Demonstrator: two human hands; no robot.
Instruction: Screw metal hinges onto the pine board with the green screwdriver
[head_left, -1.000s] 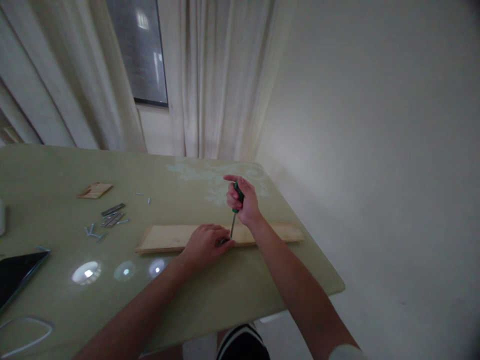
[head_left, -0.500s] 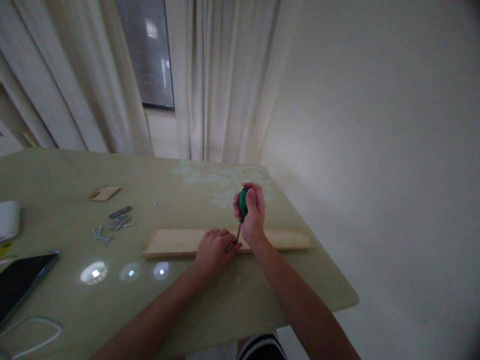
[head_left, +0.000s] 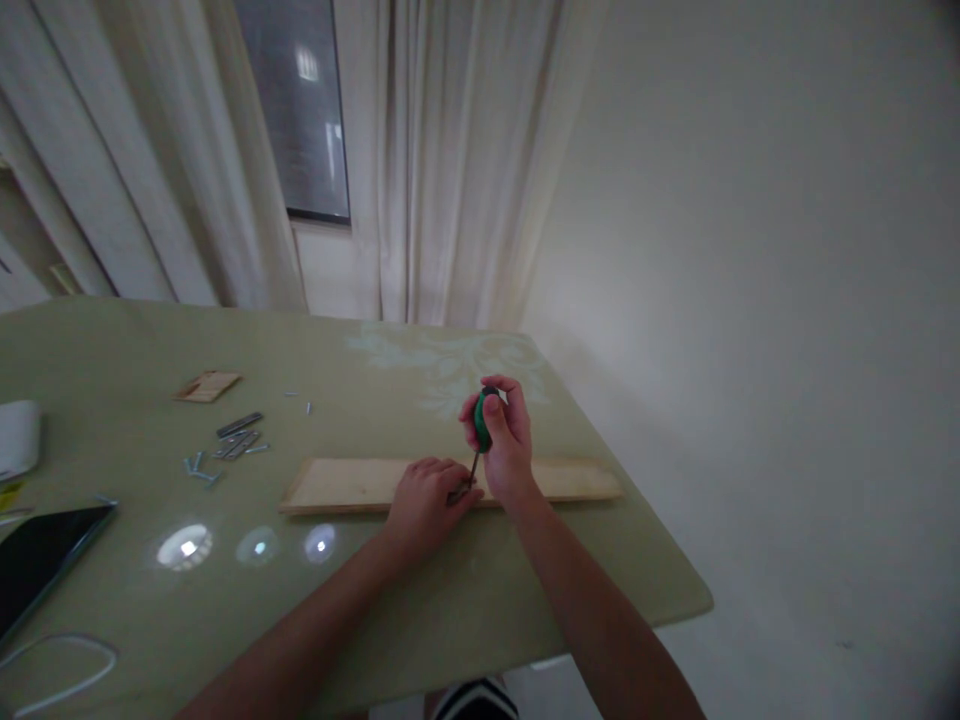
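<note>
A long pale wooden board point(head_left: 345, 483) lies flat on the green table point(head_left: 420, 590), running left to right. My right hand point(head_left: 507, 440) is closed round the green handle of a screwdriver point(head_left: 481, 424), held nearly upright with its tip down on the board's near edge. My left hand point(head_left: 424, 503) rests on the board beside the tip, fingers pinched on a small metal piece I cannot make out.
Loose screws and flat metal plates point(head_left: 229, 445) lie left of the board, with a small wooden piece point(head_left: 208, 385) behind them. A dark tablet point(head_left: 41, 565), a white object point(head_left: 16, 438) and a white cable point(head_left: 56, 665) sit at the left. The table's right edge drops to the floor.
My right hand's grip has turned round the screwdriver handle while the tip stays at the same spot on the board. My left hand has stayed put. The view has shifted slightly.
</note>
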